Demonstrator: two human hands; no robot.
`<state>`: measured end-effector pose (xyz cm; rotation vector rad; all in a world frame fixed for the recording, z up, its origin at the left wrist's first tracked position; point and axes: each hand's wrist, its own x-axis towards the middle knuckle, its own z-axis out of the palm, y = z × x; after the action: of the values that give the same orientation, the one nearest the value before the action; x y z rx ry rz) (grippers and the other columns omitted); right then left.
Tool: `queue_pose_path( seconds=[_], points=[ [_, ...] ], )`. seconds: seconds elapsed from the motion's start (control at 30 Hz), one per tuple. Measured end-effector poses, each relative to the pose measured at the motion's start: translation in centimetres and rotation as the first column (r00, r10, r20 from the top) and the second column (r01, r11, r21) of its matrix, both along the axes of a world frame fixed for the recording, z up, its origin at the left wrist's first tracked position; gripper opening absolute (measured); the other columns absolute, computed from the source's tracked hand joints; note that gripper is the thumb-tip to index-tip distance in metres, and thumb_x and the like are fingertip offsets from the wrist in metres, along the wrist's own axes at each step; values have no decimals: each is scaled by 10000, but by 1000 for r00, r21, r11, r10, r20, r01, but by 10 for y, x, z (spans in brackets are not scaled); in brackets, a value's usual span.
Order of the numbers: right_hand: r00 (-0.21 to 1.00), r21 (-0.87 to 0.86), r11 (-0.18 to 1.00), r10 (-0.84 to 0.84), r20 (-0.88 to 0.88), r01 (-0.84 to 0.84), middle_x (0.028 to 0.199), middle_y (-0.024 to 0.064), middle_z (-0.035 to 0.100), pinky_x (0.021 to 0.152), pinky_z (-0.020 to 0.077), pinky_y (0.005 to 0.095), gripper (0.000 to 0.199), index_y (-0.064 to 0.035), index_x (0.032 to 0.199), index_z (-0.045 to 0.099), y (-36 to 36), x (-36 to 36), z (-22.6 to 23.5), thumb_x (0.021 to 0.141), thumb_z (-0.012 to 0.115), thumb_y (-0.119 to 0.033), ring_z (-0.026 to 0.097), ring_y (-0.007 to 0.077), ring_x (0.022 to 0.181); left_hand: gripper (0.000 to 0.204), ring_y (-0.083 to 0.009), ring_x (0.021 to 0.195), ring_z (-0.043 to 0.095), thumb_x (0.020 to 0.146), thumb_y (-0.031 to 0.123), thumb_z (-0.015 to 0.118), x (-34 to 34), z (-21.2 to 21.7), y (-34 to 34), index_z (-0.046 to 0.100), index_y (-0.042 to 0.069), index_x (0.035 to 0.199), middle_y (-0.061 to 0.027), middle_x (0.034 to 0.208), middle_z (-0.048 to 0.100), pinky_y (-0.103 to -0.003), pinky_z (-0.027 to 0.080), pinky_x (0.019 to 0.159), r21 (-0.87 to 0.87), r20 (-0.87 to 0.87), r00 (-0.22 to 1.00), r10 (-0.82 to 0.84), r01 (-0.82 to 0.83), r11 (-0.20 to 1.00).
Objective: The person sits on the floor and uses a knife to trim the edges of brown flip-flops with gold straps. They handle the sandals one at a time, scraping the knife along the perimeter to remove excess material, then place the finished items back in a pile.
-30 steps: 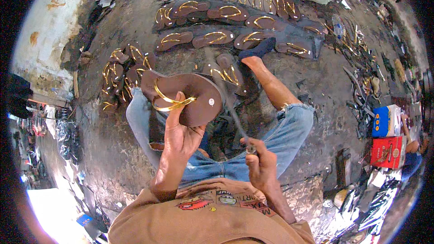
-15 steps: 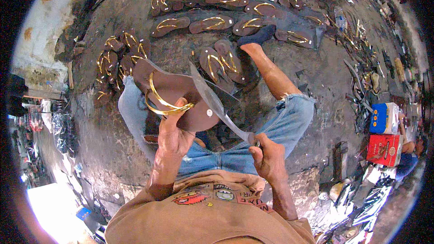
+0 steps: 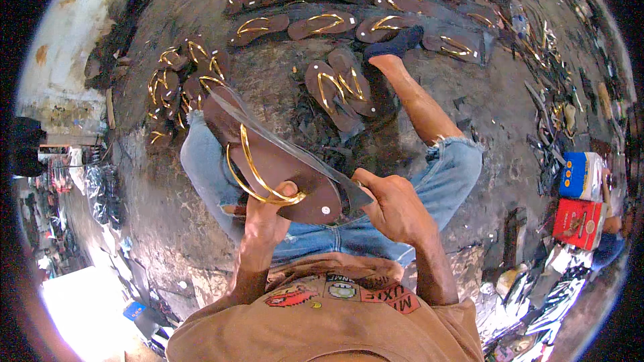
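Note:
A brown flip-flop (image 3: 302,177) with gold straps hangs tilted in front of me, its toe up to the left. My left hand (image 3: 267,218) is closed around it from below, thumb over the foot side beside the strap's end. A thin dark grey strip (image 3: 282,141), which looks like flexible sole material, runs along the flip-flop's far edge from toe to heel. My right hand (image 3: 396,208) pinches the strip's wide end at the heel. A pair of similar flip-flops (image 3: 329,90) lies on the floor beyond.
Rows of gold-strapped flip-flops (image 3: 325,25) cover the far floor, and a heap of them (image 3: 164,87) lies at left. My bare leg (image 3: 429,104) stretches out right of the pair. Blue and red boxes (image 3: 578,222) stand at right, near scattered dark scraps (image 3: 547,127).
My right hand has moved in to the heel, bringing the strip from a raised, crossing position to lie along the flip-flop's edge. The flip-flop has shifted slightly down and right.

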<state>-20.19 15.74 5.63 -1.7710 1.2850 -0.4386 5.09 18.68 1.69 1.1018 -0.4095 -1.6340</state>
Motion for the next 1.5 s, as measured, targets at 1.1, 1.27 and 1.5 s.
queue_pose_path(
  seconds=[1.1,1.27,1.5],
  points=[
    [-296,578,293,-637,712,762,693,-9,413,465,340,250,503,-150,1079,529,-20,-138,-64,1017,440,-641,360,83,500,873,-354,1252,544,777,392,813,-35,-226,-212,408,-18,1432,-196,1431,499,-571,514,937,400,617,783,-77,-228,888],
    [-339,722,271,-743,578,637,650,-18,383,474,326,251,484,-158,1056,522,-19,-107,-71,1024,429,-632,352,95,501,1153,-438,1347,429,643,604,883,-156,-252,-200,333,-61,1408,-285,1388,461,-538,421,1077,554,821,362,-442,-314,771],
    [-203,793,333,-849,487,509,662,2,405,496,350,285,450,-142,1051,517,-20,-74,-83,1061,388,-573,378,120,509,829,-366,1132,669,634,453,914,-99,-239,-240,593,-21,1234,-228,1225,685,-473,497,989,133,907,402,-129,16,991]
  ],
)
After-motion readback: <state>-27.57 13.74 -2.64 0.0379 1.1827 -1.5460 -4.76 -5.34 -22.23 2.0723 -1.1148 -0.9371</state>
